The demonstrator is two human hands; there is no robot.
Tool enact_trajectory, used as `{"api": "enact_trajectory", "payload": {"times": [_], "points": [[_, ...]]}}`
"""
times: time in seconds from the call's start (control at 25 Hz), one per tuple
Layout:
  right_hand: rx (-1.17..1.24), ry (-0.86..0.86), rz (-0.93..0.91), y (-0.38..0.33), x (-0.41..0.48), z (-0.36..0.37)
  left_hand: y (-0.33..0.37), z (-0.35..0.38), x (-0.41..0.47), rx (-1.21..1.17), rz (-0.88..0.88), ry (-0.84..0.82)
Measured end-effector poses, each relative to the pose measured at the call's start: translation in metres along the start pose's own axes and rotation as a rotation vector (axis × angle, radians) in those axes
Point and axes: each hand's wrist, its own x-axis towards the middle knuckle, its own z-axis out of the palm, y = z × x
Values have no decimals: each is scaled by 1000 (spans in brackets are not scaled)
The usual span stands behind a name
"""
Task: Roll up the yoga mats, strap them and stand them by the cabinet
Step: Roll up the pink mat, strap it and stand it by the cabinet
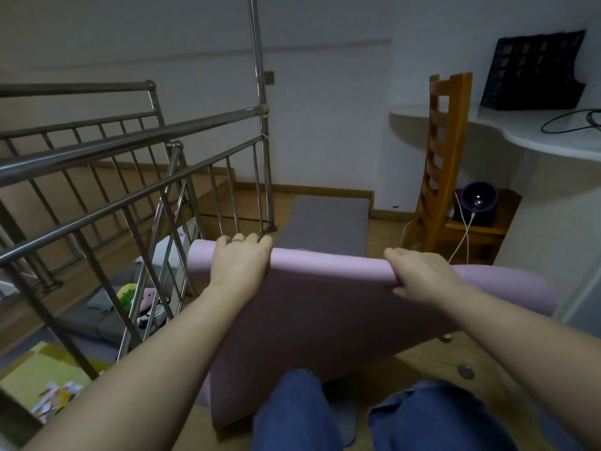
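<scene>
On wooden floor by steel railing, left hand and right hand tight around pink mat.

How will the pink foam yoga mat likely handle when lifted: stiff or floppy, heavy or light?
Probably floppy: the pink foam yoga mat sags from the rolled edge that the left hand and right hand grip. Likely light: fingers alone hold it. The unstrapped roll may spring open if released.

Arms outstretched, left grip and right grip clasp mat.
</scene>
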Motion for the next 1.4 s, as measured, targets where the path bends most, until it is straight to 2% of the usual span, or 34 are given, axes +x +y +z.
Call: {"api": "enact_trajectory", "payload": {"times": [0.08,0.16,0.28,0.44,0.52,0.68,0.8,0.92,1.04,1.2,1.32,1.4], "points": [[-71,-80,-63,-20,3,-1,10,-6,-5,-5,-5,-341],[-103,-162,-120,-42,4,-3,32,-5,-17,-147,118,-486],[-102,-336,-194,-71,-5,-3,58,12,-46,-350,208,-446],[9,-652,-255,-78,-3,5,51,26,-69,-337,205,-387],[38,-647,-258,-69,-4,12,45,29,-70,-314,218,-457],[-123,-482,-215,-51,-27,30,45,35,-65,-381,275,-860],[-96,-498,-192,-57,-51,42,63,44,-78,-355,284,-933],[-128,-579,-133,-56,-70,47,82,50,-96,-329,284,-826],[-145,-719,-103,-55,-90,49,98,55,-103,-256,318,-528],[-123,-919,-89,-61,-107,49,109,66,-104,-288,432,-188],[-20,-926,-94,-55,-101,45,99,77,-99,-291,527,-16],[89,-877,-75,-52,-95,48,89,79,-91,-291,564,20]]}}
